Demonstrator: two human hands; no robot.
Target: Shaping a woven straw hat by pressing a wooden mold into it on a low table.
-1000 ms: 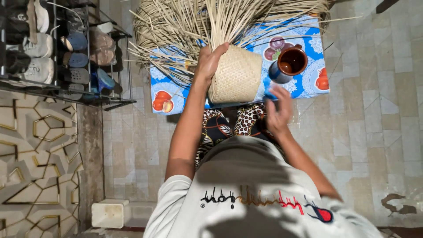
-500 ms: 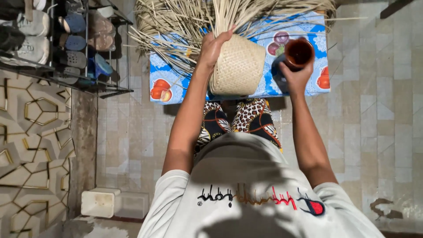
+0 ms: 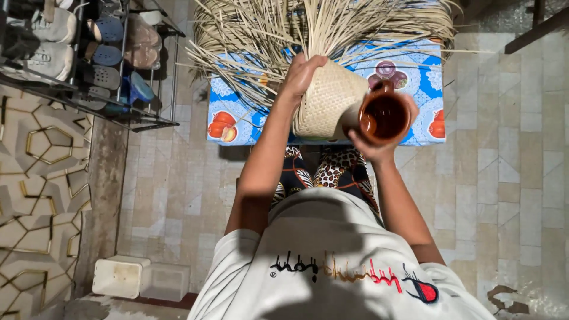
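Far left, a metal shoe rack (image 3: 89, 65) holds sneakers and sandals, well apart from the work; below it a white plastic container (image 3: 121, 277) sits on the tiled floor (image 3: 178, 195). Left hand (image 3: 302, 74) grips the upper edge of the half-woven basket (image 3: 329, 101), fingers curled around the rim where the loose strips (image 3: 332, 24) fan upward, so it is closed and holding the basket steady. Basket looks like a tight pale-tan weave, rounded body, tilted toward the person, unfinished: long dry strips stick out of its top and spread over the desk. It hovers just above the near edge of the desk (image 3: 237, 127), which wears a blue cloth printed with fruit, and over the person's knees in patterned trousers (image 3: 332, 172). Right hand (image 3: 379, 145) holds a brown clay cup (image 3: 385, 115) from beneath, fingers wrapped around its far side, mouth facing the camera; dark inside, cannot tell if liquid is in it. Cup touches or sits just beside the basket's right flank; contact not clear. Step in hand, by my read: pausing the weave with the cup brought up against the basket, maybe to wet the strips or drink. Next move likely calls for keeping the cup level and the left grip firm so the weave does not loosen.
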